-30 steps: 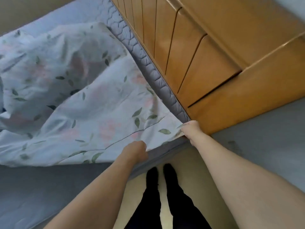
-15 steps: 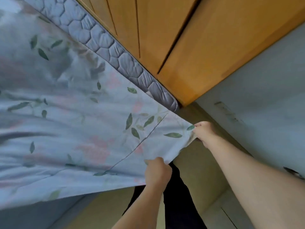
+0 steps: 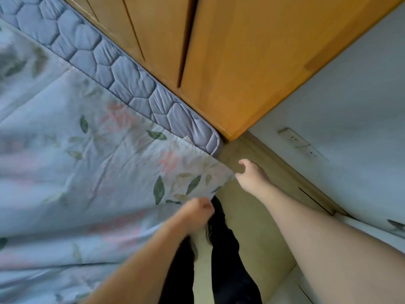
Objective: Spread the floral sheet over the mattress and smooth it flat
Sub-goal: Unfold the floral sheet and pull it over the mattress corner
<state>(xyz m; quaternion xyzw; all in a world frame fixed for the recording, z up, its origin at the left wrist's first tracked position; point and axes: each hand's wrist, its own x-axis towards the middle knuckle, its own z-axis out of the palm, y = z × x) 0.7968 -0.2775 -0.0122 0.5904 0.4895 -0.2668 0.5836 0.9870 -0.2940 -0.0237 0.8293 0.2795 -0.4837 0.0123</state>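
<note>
Floral sheet over the mattress — wardrobe behind, floor (and wall) to the right

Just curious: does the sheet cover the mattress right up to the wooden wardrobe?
No, a quilted strip of mattress stays bare between floral sheet and wardrobe.

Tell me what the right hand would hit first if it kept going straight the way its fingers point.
Probably the corner of the quilted mattress, where it meets the wooden wardrobe. The right hand points up and slightly left beside the floral sheet; depth is unclear, so it might meet the floor.
</note>
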